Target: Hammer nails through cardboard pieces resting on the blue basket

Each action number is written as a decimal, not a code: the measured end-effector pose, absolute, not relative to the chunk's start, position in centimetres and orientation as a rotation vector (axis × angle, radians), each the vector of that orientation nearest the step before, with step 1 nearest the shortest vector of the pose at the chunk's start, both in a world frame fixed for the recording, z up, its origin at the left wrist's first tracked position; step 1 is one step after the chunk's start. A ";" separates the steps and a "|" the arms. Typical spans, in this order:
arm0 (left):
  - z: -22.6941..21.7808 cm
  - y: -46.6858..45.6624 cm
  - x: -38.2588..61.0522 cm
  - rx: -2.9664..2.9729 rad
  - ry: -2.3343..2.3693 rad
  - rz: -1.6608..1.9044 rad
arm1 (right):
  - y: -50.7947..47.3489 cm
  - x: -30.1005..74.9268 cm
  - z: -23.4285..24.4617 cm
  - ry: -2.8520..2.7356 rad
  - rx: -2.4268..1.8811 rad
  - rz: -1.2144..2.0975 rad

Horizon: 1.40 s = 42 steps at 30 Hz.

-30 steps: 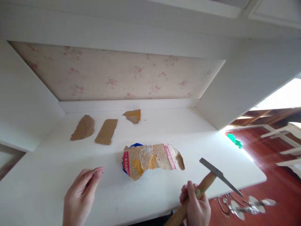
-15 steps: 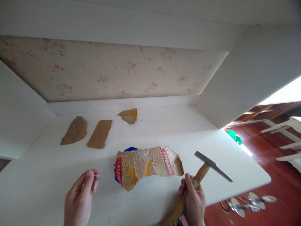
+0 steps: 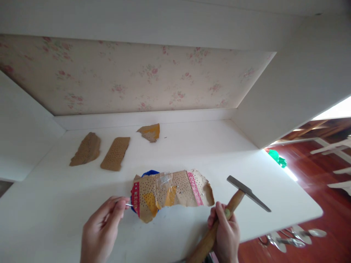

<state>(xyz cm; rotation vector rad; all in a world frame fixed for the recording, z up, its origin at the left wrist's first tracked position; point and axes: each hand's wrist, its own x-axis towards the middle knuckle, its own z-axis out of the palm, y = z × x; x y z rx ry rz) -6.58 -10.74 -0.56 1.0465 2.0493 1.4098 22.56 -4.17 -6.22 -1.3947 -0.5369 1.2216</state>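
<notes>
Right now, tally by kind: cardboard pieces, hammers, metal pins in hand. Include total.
Cardboard pieces: 4
Hammer: 1
Metal pin: 1
Total: 6

Hammer [image 3: 236, 200] and nail [image 3: 129, 205] in hands [image 3: 101, 227]

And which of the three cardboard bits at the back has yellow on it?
The rightmost back bit has a yellow patch; the left bit and middle bit show only brown.
</notes>
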 end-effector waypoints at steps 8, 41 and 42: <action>0.7 -10.6 -4.8 1.462 1.959 1.236 | -4.5 22.9 -6.9 -0.575 -1.408 1.220; -1.3 -9.8 -6.8 1.575 2.105 1.428 | -5.0 22.4 -6.7 -0.598 -1.476 1.208; -1.4 -9.6 -6.8 1.602 2.094 1.440 | -5.0 22.4 -6.7 -0.602 -1.478 1.206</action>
